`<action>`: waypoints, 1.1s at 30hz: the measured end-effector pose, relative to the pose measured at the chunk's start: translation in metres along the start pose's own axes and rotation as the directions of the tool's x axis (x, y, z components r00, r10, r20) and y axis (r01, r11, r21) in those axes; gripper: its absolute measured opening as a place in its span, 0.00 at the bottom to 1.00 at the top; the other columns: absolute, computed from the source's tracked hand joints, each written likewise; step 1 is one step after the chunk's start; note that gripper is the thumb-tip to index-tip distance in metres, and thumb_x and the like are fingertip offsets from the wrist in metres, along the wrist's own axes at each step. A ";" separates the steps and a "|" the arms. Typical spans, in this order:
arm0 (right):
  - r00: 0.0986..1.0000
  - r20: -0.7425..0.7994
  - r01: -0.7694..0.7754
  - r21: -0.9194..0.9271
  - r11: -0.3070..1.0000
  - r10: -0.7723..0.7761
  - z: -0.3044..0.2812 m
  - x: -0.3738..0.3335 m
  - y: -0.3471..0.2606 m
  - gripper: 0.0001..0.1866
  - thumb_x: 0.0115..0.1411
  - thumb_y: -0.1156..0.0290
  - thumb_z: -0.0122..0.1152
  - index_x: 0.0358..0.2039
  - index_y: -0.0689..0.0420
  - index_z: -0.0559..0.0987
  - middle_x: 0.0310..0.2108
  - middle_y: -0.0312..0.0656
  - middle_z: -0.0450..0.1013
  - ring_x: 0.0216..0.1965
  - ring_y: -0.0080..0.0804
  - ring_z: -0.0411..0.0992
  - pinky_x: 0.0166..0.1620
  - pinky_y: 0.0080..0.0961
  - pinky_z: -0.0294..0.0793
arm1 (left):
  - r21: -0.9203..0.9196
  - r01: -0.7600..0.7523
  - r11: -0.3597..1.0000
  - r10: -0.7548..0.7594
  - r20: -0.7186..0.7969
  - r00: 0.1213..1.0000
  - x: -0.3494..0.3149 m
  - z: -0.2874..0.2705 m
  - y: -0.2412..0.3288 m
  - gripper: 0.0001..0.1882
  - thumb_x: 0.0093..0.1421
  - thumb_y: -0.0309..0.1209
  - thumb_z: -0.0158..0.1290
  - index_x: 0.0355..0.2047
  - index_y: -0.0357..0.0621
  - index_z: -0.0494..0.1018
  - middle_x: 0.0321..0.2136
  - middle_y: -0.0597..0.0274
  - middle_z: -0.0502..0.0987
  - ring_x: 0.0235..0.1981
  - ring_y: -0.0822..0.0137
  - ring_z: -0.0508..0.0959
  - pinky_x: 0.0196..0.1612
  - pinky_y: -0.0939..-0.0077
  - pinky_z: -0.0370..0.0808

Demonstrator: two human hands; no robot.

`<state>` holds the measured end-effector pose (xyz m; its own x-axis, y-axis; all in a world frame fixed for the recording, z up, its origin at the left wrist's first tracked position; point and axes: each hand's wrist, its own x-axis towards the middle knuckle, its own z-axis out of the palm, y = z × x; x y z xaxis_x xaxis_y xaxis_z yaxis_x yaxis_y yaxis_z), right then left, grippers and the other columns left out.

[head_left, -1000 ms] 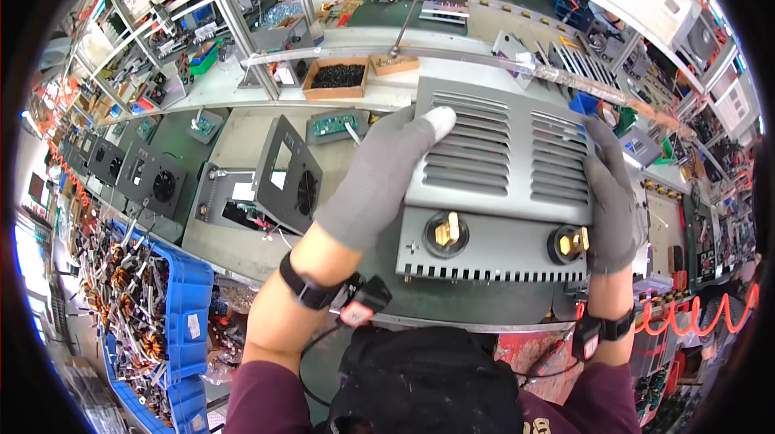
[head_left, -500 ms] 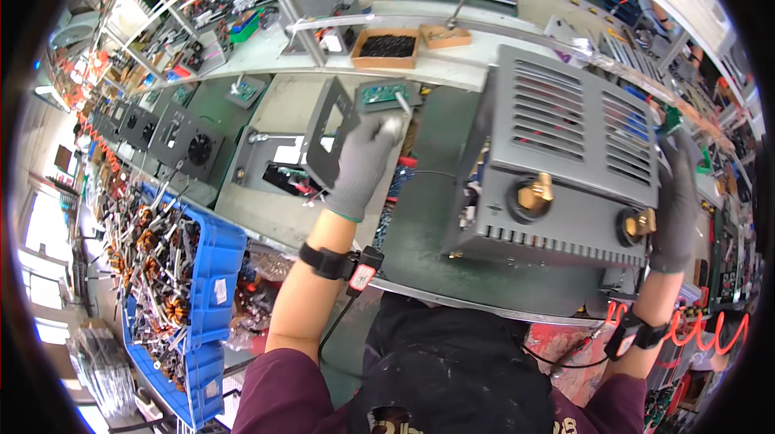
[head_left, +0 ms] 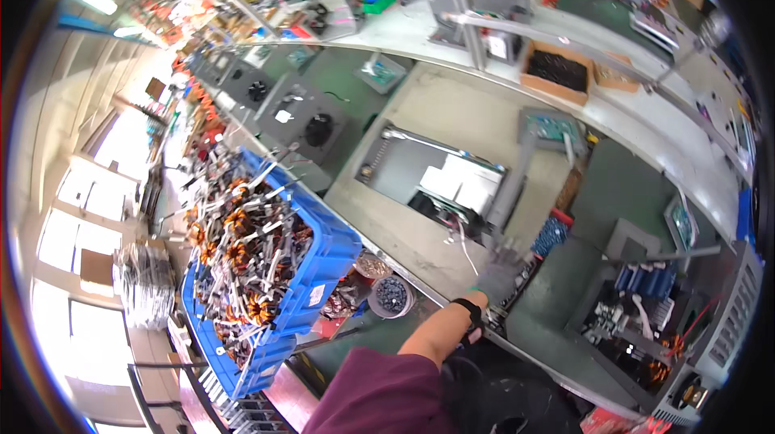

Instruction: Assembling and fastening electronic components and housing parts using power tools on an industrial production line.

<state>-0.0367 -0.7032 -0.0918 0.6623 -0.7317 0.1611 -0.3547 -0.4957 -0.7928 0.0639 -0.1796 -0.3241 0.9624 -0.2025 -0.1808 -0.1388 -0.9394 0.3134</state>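
My left hand (head_left: 499,271), in a grey glove, reaches over the near edge of the workbench. It is beside a narrow row of small-parts trays (head_left: 551,234), which holds blue-grey bits. Motion smears its fingers, so whether they hold anything is unclear. Just beyond the hand lies a grey metal housing (head_left: 404,167) with white sheets and loose wires on it. My right hand is out of view. At the right a grey louvred case (head_left: 731,329) shows its inside: blue capacitors (head_left: 643,280), copper coils (head_left: 655,371) and a brass terminal (head_left: 690,394).
A blue bin (head_left: 327,252) heaped with wired coils stands left of the bench, with a bucket of small dark parts (head_left: 391,295) beside it. A circuit board (head_left: 553,125) lies behind the housing. Farther back is a cardboard box of black pieces (head_left: 557,72). Fan panels (head_left: 316,129) line the left.
My view has swung left. My left hand has come down from near the circuit board to the small-parts trays. The louvred case now shows its inside, and my right hand has left the view.
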 end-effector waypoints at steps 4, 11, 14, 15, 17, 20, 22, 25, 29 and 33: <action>0.994 -0.071 -0.084 -0.055 0.995 0.081 -0.035 -0.031 0.025 0.22 0.65 0.68 0.44 0.57 0.63 0.64 0.56 0.47 0.63 0.54 0.36 0.63 0.56 0.30 0.62 | 0.078 -0.002 0.997 0.001 0.023 1.000 0.001 -0.003 -0.029 0.35 0.56 0.41 0.48 0.64 0.56 0.53 0.65 0.47 0.48 0.68 0.50 0.44 0.67 0.53 0.41; 0.951 -0.220 -0.245 -0.116 0.963 0.215 -0.089 -0.101 0.052 0.21 0.64 0.68 0.44 0.56 0.63 0.64 0.55 0.47 0.63 0.53 0.36 0.64 0.54 0.29 0.63 | 0.169 0.034 0.985 -0.029 -0.027 0.999 0.003 -0.024 -0.073 0.35 0.53 0.41 0.53 0.62 0.57 0.57 0.63 0.46 0.52 0.65 0.47 0.49 0.64 0.50 0.47; 0.930 -0.270 -0.296 -0.146 0.944 0.249 -0.103 -0.126 0.053 0.21 0.64 0.68 0.44 0.56 0.63 0.65 0.55 0.47 0.63 0.52 0.36 0.64 0.54 0.29 0.63 | 0.196 0.060 0.979 -0.053 -0.040 0.998 0.004 -0.034 -0.083 0.33 0.53 0.39 0.53 0.61 0.56 0.60 0.62 0.47 0.53 0.64 0.47 0.51 0.63 0.50 0.49; 0.919 -0.292 -0.318 -0.155 0.935 0.264 -0.106 -0.134 0.053 0.21 0.64 0.68 0.45 0.55 0.63 0.65 0.55 0.47 0.63 0.52 0.35 0.64 0.54 0.29 0.63 | 0.204 0.048 0.978 -0.026 -0.108 0.994 0.004 -0.037 -0.085 0.30 0.53 0.38 0.52 0.57 0.55 0.64 0.60 0.47 0.58 0.62 0.47 0.56 0.61 0.51 0.52; 0.908 -0.306 -0.349 -0.170 0.922 0.287 -0.110 -0.147 0.053 0.20 0.64 0.68 0.45 0.55 0.63 0.65 0.54 0.47 0.64 0.52 0.35 0.64 0.53 0.29 0.63 | 0.188 0.053 0.981 -0.025 -0.147 0.989 0.008 -0.044 -0.087 0.27 0.52 0.38 0.52 0.55 0.55 0.66 0.57 0.47 0.60 0.60 0.47 0.58 0.60 0.51 0.54; 0.896 -0.319 -0.377 -0.180 0.909 0.309 -0.109 -0.160 0.051 0.20 0.64 0.68 0.45 0.55 0.63 0.65 0.54 0.47 0.64 0.51 0.35 0.64 0.53 0.29 0.63 | 0.174 0.110 0.979 -0.065 -0.245 0.967 0.026 -0.051 -0.084 0.20 0.52 0.37 0.52 0.47 0.51 0.72 0.50 0.52 0.67 0.53 0.51 0.65 0.56 0.52 0.58; 0.891 -0.324 -0.390 -0.187 0.902 0.318 -0.105 -0.165 0.049 0.20 0.64 0.68 0.45 0.54 0.63 0.65 0.53 0.46 0.64 0.51 0.35 0.64 0.52 0.29 0.64 | 0.235 -0.015 0.972 0.073 -0.239 0.968 0.051 -0.056 -0.085 0.16 0.52 0.35 0.52 0.43 0.49 0.73 0.48 0.56 0.69 0.51 0.55 0.66 0.55 0.54 0.58; 0.887 -0.321 -0.406 -0.205 0.890 0.331 -0.097 -0.171 0.045 0.20 0.64 0.68 0.45 0.54 0.63 0.65 0.53 0.46 0.64 0.50 0.35 0.64 0.52 0.28 0.64 | 0.119 0.000 0.993 0.018 -0.148 0.989 0.104 -0.044 -0.075 0.14 0.55 0.30 0.48 0.43 0.46 0.71 0.45 0.55 0.71 0.48 0.52 0.71 0.48 0.56 0.68; 0.885 -0.306 -0.421 -0.201 0.885 0.351 -0.087 -0.176 0.038 0.19 0.64 0.69 0.45 0.53 0.63 0.66 0.52 0.46 0.65 0.49 0.34 0.65 0.51 0.28 0.64 | -0.085 0.314 0.946 -0.322 -0.119 0.939 0.158 -0.026 -0.080 0.14 0.56 0.27 0.47 0.44 0.44 0.70 0.45 0.51 0.71 0.42 0.46 0.75 0.42 0.58 0.75; 0.879 -0.296 -0.439 -0.195 0.877 0.375 -0.078 -0.174 0.035 0.19 0.64 0.69 0.46 0.53 0.63 0.66 0.52 0.46 0.65 0.48 0.34 0.65 0.50 0.28 0.64 | -0.129 0.285 0.950 -0.296 -0.075 0.952 0.144 -0.014 -0.089 0.17 0.55 0.27 0.48 0.46 0.42 0.69 0.50 0.47 0.68 0.45 0.47 0.74 0.45 0.56 0.73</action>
<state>-0.2158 -0.6301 -0.1019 0.2542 -0.9670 0.0184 -0.7306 -0.2045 -0.6514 0.2183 -0.1213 -0.3648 0.9750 0.1062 -0.1952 0.1729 -0.9144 0.3660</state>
